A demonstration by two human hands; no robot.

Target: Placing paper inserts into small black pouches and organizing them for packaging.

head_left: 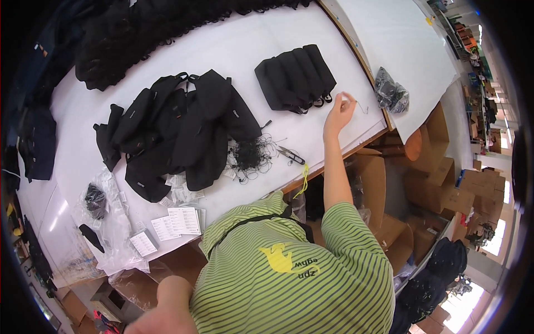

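My right hand is raised over the table's right side, thumb and fingertips pinched together. A thin cord trails from the fingertips. Just left of that hand lies a row of folded black pouches with small loops along the lower edge. My left hand is low at the lower left, smeared and partly cut off, so its fingers are not clear. Mid-table lies a heap of black bags. Beside it are a tangle of black cords and thread snips with a yellow ribbon.
Printed cards and clear plastic bags lie along the near left edge. A long black pile covers the table's far side. At right rests a bagged dark item. Cardboard boxes stand below the right edge.
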